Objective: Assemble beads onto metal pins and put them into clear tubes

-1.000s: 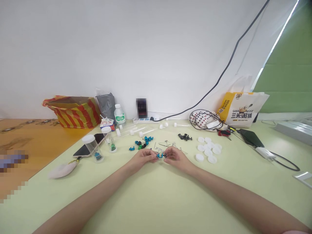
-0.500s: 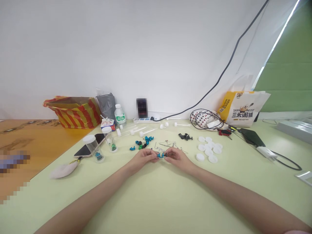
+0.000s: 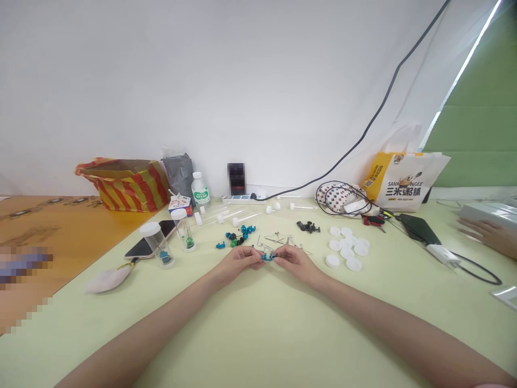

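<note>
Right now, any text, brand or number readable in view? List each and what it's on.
"SANM… …NGEE", broken by the picture: white-and-yellow bag
"三米粥铺": same bag, below that

Too small or blurred: the bag's bottom line and yellow side panel; green label on the bottle; small box.
Blue part between the hands: too small to tell.
Upright dark device: pixelated.

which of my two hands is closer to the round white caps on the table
Right. Your right hand, at the small blue part, is left of the round white caps, apart from them. Your left hand is farther left, across the part.
</note>
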Demonstrator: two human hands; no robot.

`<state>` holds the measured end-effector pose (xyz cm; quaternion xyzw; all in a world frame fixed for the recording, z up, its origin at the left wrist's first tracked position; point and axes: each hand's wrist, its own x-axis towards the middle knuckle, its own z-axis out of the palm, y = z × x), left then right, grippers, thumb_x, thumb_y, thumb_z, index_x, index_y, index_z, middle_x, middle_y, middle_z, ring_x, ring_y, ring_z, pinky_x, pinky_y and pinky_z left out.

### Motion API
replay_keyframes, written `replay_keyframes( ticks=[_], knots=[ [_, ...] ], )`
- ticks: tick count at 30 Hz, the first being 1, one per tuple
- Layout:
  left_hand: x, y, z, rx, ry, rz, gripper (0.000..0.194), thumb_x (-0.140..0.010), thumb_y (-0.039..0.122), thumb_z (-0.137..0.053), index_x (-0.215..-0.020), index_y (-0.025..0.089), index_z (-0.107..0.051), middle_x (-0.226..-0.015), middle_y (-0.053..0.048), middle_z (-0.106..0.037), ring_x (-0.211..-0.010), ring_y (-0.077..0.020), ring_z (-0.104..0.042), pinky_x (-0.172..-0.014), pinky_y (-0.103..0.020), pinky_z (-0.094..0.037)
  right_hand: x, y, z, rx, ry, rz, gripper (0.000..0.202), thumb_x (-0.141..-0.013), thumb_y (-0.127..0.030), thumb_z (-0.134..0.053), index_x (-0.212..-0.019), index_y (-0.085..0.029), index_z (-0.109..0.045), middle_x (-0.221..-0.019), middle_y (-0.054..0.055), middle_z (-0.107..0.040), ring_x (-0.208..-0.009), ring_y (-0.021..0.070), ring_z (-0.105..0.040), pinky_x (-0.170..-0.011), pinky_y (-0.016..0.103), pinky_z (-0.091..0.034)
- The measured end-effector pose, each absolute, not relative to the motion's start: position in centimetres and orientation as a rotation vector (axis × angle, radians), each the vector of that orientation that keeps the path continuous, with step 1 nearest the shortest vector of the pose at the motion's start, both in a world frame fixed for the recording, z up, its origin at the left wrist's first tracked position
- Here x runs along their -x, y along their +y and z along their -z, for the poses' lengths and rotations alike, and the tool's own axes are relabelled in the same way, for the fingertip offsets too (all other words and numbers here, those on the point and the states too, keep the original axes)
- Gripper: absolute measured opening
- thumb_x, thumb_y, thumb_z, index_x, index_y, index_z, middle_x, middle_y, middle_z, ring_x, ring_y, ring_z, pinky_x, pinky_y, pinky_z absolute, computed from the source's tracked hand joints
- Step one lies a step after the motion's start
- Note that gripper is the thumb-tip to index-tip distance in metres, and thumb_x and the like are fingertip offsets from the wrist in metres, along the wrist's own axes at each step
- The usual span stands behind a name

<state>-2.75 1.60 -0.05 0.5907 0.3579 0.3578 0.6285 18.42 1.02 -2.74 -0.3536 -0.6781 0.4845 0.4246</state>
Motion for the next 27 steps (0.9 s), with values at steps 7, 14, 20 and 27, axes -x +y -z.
replay_keyframes(
  ticks=[7,14,20,27],
  knots=[
    [2.80,1.61,0.06,-1.353,0.813,-0.819,0.023,-0.069,0.035,-0.067,-0.070,0.012,-0.064,-0.091,-0.008,-0.062,-0.079,-0.0164,-0.058,-0.080,-0.032,-0.045,-18.41,1.00,2.49,0.933,-1.747,-1.125,0.027,-0.076,-0.043,-0.056,-0.083,-0.017,-0.059,-0.087,0.004,-0.060,-0.079,0.0156,-0.055,-0.072,0.029,-0.044],
    [2.78,1.57,-0.06,-1.356,0.813,-0.807,0.024,-0.069,0.035,-0.067,-0.070,0.012,-0.064,-0.092,-0.008,-0.062,-0.078,-0.0160,-0.058,-0.080,-0.032,-0.045,-18.52,1.02,2.24,0.935,-1.785,-1.073,0.028,-0.078,-0.044,-0.054,-0.077,-0.017,-0.061,-0.091,0.005,-0.060,-0.082,0.0163,-0.054,-0.072,0.029,-0.044],
    [2.79,1.60,0.02,-1.361,0.799,-0.815,0.024,-0.069,0.036,-0.066,-0.070,0.012,-0.064,-0.093,-0.008,-0.062,-0.079,-0.0161,-0.058,-0.080,-0.032,-0.044,-18.44,1.19,2.71,0.914,-1.746,-1.137,0.028,-0.076,-0.044,-0.056,-0.082,-0.017,-0.060,-0.092,0.005,-0.060,-0.084,0.0167,-0.055,-0.075,0.030,-0.045],
    [2.79,1.74,0.02,-1.340,0.811,-0.805,0.024,-0.068,0.036,-0.067,-0.069,0.012,-0.064,-0.087,-0.008,-0.064,-0.078,-0.0167,-0.059,-0.078,-0.032,-0.045,-18.42,0.84,2.67,0.776,-1.672,-1.220,0.032,-0.073,-0.033,-0.064,-0.099,-0.021,-0.050,-0.096,0.004,-0.056,-0.089,0.0146,-0.055,-0.079,0.030,-0.045]
  ],
)
